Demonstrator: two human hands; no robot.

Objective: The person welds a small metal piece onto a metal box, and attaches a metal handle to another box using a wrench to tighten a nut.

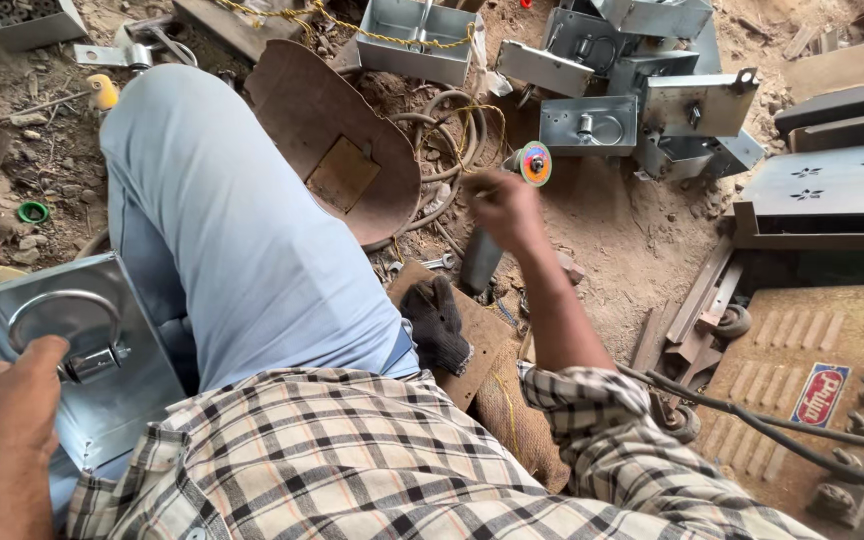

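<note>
Head view, looking down at a seated person. The angle grinder [507, 215] lies at about 1 o'clock from the frame centre, its multicoloured disc [534, 163] facing up above the dirt floor [612, 230]; the right hand [502, 205] is clenched around the grinder's body, the dark handle pointing down toward 6 o'clock. At 8 o'clock, the left hand [2, 395] grasps the near edge of a shiny metal box [72, 350] with a curved wire handle [62, 305], resting against the person's light-blue trouser leg [232, 240]. Between the two hands — just below the grinder — a dark work glove [439, 325] lies on a brown board [472, 340], with a small spanner [437, 263] just beside it. A brown welding shield [337, 140] rests at 12 o'clock, over coiled hose [447, 130]. Further out, at 1 to 2 o'clock, similar grey metal boxes [642, 90] are heaped; a perforated steel sheet [842, 180] sits at 3 o'clock, and a rusty machine panel [822, 390] at 4 o'clock.
</note>
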